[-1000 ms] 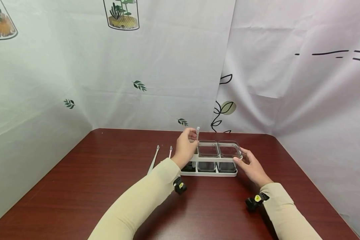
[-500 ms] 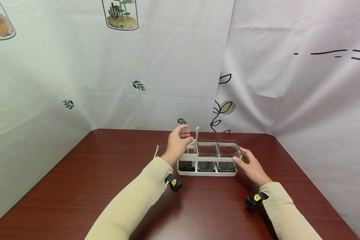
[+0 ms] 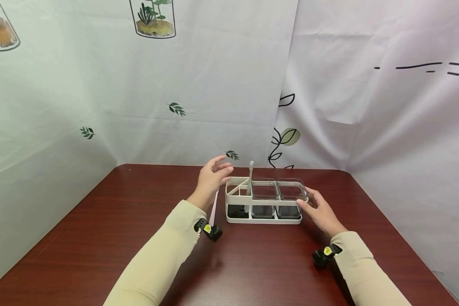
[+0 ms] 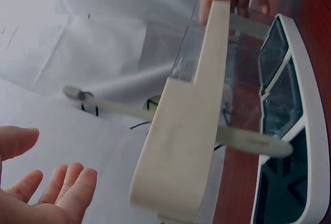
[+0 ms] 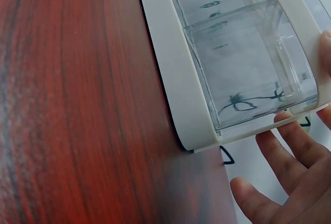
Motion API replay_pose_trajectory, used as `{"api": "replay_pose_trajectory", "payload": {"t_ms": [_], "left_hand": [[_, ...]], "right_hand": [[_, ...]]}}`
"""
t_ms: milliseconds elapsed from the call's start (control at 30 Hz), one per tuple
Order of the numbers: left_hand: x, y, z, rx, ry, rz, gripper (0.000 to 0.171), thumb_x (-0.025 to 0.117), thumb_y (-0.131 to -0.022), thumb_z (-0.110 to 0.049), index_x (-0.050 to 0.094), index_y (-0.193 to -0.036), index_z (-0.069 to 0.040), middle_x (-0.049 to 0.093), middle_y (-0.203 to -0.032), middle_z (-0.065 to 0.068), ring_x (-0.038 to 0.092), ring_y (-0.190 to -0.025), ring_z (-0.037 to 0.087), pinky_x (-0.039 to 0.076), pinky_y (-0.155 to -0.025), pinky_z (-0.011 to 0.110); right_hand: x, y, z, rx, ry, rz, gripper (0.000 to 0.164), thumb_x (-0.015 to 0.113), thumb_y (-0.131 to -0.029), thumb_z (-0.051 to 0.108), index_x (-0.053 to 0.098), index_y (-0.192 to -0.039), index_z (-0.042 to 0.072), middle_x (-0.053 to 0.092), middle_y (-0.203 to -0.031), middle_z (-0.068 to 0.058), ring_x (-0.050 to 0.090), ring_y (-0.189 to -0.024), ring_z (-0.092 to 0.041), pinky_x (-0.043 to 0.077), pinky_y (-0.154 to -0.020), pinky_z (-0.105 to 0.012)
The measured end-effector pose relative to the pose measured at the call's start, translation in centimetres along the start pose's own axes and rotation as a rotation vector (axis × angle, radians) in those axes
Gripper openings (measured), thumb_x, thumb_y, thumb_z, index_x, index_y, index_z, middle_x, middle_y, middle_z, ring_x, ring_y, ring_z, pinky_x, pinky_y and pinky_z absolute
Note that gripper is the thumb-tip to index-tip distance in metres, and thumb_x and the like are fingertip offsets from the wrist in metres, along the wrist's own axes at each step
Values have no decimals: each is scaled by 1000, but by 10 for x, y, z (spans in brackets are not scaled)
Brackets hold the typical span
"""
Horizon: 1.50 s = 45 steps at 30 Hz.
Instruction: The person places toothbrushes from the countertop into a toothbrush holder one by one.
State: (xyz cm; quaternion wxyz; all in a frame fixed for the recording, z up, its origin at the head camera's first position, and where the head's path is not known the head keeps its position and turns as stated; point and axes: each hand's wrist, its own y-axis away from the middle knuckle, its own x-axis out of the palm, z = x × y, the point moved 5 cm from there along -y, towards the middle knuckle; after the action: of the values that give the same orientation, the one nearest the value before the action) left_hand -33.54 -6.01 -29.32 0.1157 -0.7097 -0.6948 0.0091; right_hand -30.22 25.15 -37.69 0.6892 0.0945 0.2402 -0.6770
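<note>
A white toothbrush holder (image 3: 265,203) stands on the table, with two clear cups (image 3: 292,190) in its right part. A pale toothbrush (image 3: 250,172) leans upright in the slotted left section, bristles on top; the left wrist view shows its handle end (image 4: 279,148) down by the dark base. My left hand (image 3: 209,180) holds nothing, its fingers spread just left of the holder. With thumb and fingers, my right hand (image 3: 322,214) grips the right end of the holder's upper frame (image 5: 305,32). Beneath my left wrist a pink toothbrush handle (image 3: 213,211) shows, partly hidden.
The dark red wooden table (image 3: 99,229) extends on all sides of the holder. Behind it hangs a white printed cloth (image 3: 214,85). Black cameras (image 3: 208,229) are strapped to both wrists.
My left hand has let go of the pale toothbrush, which now stands in the holder, and has moved left. Its arm now hides another toothbrush on the table. My right hand stays put.
</note>
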Motion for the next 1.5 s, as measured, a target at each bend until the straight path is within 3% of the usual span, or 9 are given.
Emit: {"api": "replay_pose_trajectory", "payload": {"t_ms": [167,367,567,867,967,1100,1167,1367,1500], "left_hand": [[-15,-2,0,-22,51,-28,49,61,-92,-1,46,-139,-3,55,-128,22,57,-116,32,50,-94,41],[-31,-6,1,-23,53,-51,48,58,-92,-1,47,-138,-2,54,-127,21,57,-115,31,49,-95,43],[-44,-10,7,-51,17,-91,47,58,-93,-2,47,-139,-3,53,-129,22,56,-116,30,49,-96,42],[-59,-16,18,-100,-55,-163,48,57,-94,-3,45,-141,-5,53,-127,19,55,-119,34,46,-98,46],[-62,-18,21,-112,-62,-177,49,57,-94,-4,45,-141,-5,53,-127,19,54,-120,34,46,-98,46],[-66,-21,26,-110,-73,-188,48,57,-94,-4,44,-140,-3,52,-126,21,53,-121,34,46,-99,46],[-68,-23,29,-107,-79,-198,48,57,-93,-3,45,-140,-1,52,-125,22,53,-119,34,45,-99,47],[-76,-26,39,-123,-122,-220,48,58,-94,-4,44,-139,1,51,-126,23,52,-121,37,44,-101,48],[-80,-27,42,-134,-157,-233,47,60,-93,-6,46,-138,0,52,-126,22,52,-121,35,43,-102,47]], "right_hand": [[-1,0,1,9,-4,-3,67,58,-97,31,27,-149,5,41,-144,-25,48,-125,-35,46,-91,-22],[-1,-1,0,9,-10,-3,67,58,-97,32,27,-149,5,39,-145,-24,46,-127,-36,46,-98,-33],[-1,0,-1,0,-13,-3,66,58,-97,32,27,-149,5,39,-145,-24,46,-127,-36,44,-91,-19],[-1,0,1,-13,-41,-7,62,58,-98,26,29,-148,3,40,-144,-26,46,-124,-35,43,-83,-10],[-1,0,1,-8,-45,-11,62,58,-98,26,30,-148,3,40,-144,-25,49,-121,-28,43,-82,-10],[-2,-1,0,-7,-42,-14,62,59,-97,26,30,-147,4,41,-144,-25,51,-111,-6,43,-83,-10],[-2,-1,0,-6,-43,-15,62,59,-97,27,31,-147,4,41,-144,-25,50,-108,-2,43,-83,-10],[-1,0,1,-7,-47,-11,62,58,-98,26,30,-148,3,41,-144,-25,47,-123,-32,42,-83,-9],[-1,0,1,-10,-39,-3,63,58,-98,26,29,-148,3,40,-144,-26,46,-125,-36,43,-83,-10]]}}
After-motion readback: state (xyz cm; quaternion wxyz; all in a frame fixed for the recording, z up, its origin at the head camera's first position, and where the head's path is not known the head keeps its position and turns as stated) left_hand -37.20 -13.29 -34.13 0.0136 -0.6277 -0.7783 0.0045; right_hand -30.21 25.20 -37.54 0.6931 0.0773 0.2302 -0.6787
